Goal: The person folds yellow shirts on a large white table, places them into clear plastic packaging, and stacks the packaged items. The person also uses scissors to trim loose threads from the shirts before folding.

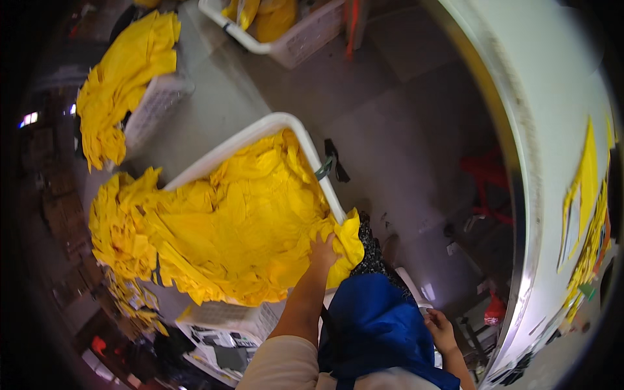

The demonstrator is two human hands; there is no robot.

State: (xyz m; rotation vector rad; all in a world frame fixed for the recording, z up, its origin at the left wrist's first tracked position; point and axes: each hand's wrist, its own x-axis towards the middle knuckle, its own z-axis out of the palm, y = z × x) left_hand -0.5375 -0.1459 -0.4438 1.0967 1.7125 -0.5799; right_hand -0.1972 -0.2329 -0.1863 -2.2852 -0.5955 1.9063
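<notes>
Blue cloth drapes over the person's lap, closest to the lens. Largest in view is the heap of bright yellow fabric pieces overflowing the white plastic laundry basket on the grey floor, beside the long white desk, whose far edge carries more yellow pieces. The left hand is closed on the heap's near corner, at the basket's near rim, fingers pinching the yellow fabric. The right hand rests low by the blue cloth; whether it holds anything I cannot tell. Picking a piece seems under way; lifting it free likely calls for separating one layer.
</notes>
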